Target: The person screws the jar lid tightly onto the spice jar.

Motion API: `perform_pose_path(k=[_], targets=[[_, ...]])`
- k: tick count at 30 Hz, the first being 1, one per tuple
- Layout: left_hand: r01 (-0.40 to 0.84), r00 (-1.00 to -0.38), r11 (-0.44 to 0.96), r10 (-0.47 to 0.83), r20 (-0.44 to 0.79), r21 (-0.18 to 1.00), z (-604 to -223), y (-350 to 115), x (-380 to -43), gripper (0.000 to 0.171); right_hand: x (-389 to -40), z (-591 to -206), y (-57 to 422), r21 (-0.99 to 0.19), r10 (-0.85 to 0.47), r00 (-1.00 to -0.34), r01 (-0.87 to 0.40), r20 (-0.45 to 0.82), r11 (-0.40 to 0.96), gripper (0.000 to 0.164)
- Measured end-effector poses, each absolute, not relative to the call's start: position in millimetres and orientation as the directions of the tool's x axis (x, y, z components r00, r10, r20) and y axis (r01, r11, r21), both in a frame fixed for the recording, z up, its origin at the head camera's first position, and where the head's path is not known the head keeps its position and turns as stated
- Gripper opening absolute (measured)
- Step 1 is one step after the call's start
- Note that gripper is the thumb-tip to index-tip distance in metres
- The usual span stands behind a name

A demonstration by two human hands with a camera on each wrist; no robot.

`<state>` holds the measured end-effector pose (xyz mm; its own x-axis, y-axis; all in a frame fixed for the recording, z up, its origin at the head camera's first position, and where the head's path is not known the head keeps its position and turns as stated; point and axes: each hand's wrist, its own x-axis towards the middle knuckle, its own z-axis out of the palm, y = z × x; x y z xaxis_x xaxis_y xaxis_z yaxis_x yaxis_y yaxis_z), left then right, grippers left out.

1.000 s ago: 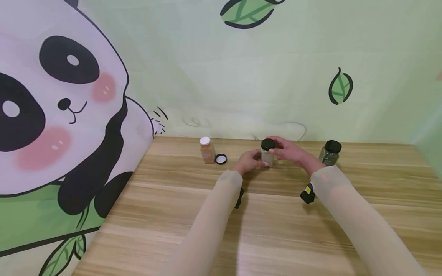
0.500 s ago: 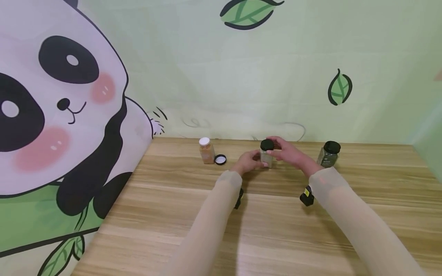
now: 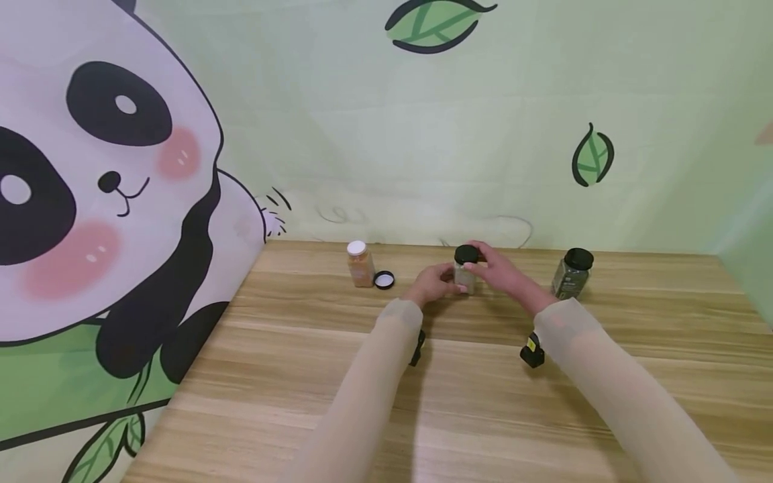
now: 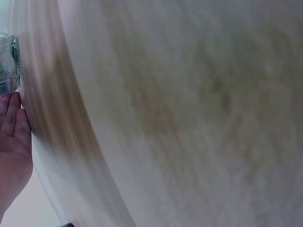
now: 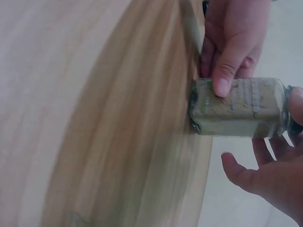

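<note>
A clear glass seasoning jar [image 3: 464,280] with pale contents stands upright on the wooden table. My left hand [image 3: 431,283] holds its body low on the left, the thumb pressing the label in the right wrist view. Fingers of my right hand [image 3: 500,272] grip the jar's black lid [image 3: 466,254] from the right. In the right wrist view, the lid is mostly covered by the right hand [image 5: 279,182]. Only part of the left hand [image 4: 14,137] and the jar's edge [image 4: 7,66] appear in the left wrist view.
To the left stands a jar [image 3: 361,268] of orange-pink contents with a white top. Beside it a loose black lid [image 3: 384,280] lies with its pale inside upward. Another black-lidded jar [image 3: 572,275] stands at the right. A panda-printed backdrop [image 3: 374,134] rises behind the table.
My right wrist has swung slightly left and nearer to me, its fingers staying on the lid, so more of the right-hand jar shows. The left hand and its jar keep their place.
</note>
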<state>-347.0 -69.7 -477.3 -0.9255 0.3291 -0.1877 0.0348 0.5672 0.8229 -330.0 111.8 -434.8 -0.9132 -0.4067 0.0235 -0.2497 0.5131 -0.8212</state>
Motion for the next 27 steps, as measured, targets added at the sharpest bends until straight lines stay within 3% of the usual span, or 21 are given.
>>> perform_pose_path(k=[27], targets=[[0.037, -0.921, 0.585, 0.335, -0.199, 0.810, -478.2, -69.4, -348.0, 0.065, -328.6, -441.9, 110.2, -0.839, -0.310, -0.949, -0.214, 0.057, 0.500, 0.054]])
